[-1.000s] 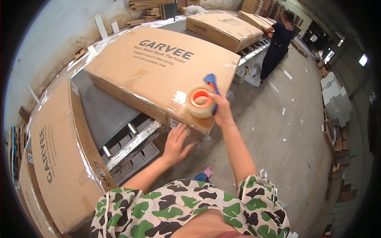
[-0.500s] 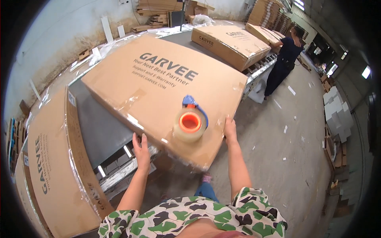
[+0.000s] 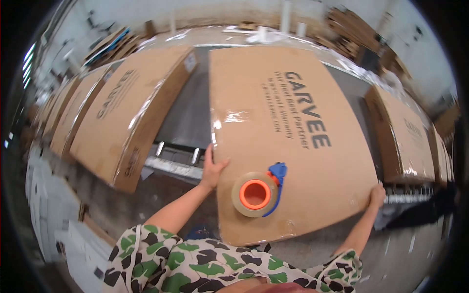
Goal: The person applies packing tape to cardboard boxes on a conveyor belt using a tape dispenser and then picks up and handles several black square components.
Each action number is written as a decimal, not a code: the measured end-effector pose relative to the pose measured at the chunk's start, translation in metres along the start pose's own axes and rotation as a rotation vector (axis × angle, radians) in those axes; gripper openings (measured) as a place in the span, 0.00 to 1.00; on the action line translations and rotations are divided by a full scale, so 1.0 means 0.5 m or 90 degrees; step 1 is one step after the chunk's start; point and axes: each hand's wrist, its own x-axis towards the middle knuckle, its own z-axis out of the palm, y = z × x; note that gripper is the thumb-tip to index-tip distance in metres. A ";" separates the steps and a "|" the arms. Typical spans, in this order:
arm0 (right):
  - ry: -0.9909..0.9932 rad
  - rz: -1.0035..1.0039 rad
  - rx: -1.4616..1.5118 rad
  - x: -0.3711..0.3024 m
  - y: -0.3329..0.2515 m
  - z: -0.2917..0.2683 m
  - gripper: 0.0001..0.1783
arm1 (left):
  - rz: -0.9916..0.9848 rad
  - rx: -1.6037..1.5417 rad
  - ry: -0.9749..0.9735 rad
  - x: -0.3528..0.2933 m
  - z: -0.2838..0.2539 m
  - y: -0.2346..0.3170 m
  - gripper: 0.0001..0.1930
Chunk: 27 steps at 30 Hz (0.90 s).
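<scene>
- The large brown cardboard carton point(image 3: 266, 146) is lying flat across the conveyor belt point(image 3: 178, 117), its near end overhanging the metal side rail point(image 3: 176, 168) and reaching close to the person's patterned shirt point(image 3: 210, 263).
- A handheld tape dispenser point(image 3: 268, 196), with an orange hub and a blue handle, is lying loose on the carton's top, toward its near left corner; neither hand is touching it.
- The left hand point(image 3: 211, 172) is bracing the carton's left edge: the thumb is spreading apart over the top, while the other fingers are lying along the side wall, seemingly close together.
- The right hand point(image 3: 376, 196) is holding the right edge near the near right corner; its fingers are blurring and partly hiding, so I cannot tell whether they are pinching or only pressing.
- The step in hand seems to be positioning the carton by both sides; the next move is likely calling for even pressure from both hands, and care that the dispenser is not sliding off.
- Another taped carton point(image 3: 122, 102) is resting to the left, more are standing behind it, and a further carton point(image 3: 403, 136) is sitting to the right.
- Beyond the belt, flattened cardboard point(image 3: 349, 31) is lying near the wall.
</scene>
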 end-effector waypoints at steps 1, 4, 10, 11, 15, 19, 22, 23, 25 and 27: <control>0.037 0.084 0.023 -0.007 -0.012 0.007 0.30 | 0.007 -0.027 -0.003 -0.002 -0.006 -0.005 0.41; 0.007 -0.128 -0.077 -0.075 -0.176 -0.056 0.26 | -0.010 -0.048 0.019 -0.030 -0.025 0.025 0.41; 0.028 -0.338 -0.011 -0.222 -0.272 -0.023 0.25 | 0.071 0.136 0.003 0.059 -0.021 -0.042 0.46; 0.037 -0.318 -0.021 -0.275 -0.286 -0.033 0.25 | 0.069 0.133 -0.019 0.110 -0.027 -0.041 0.47; 0.027 -0.239 -0.067 -0.567 -0.333 -0.086 0.24 | 0.086 0.244 0.033 0.366 -0.068 -0.012 0.58; 0.009 0.023 0.132 -0.916 -0.452 -0.101 0.31 | 0.134 0.313 0.051 0.670 -0.095 -0.007 0.51; -0.006 0.180 0.240 -1.034 -0.602 -0.130 0.30 | 0.267 0.430 -0.014 0.902 -0.126 -0.047 0.30; 0.005 0.230 0.249 -1.048 -0.633 -0.138 0.29 | 0.280 0.507 -0.007 0.933 -0.107 -0.049 0.28; 0.043 0.242 0.260 -1.022 -0.646 -0.138 0.28 | 0.239 0.655 0.041 1.051 -0.125 -0.067 0.31; 0.128 0.214 0.222 -1.008 -0.655 -0.116 0.24 | 0.147 0.721 0.003 1.181 -0.149 -0.083 0.36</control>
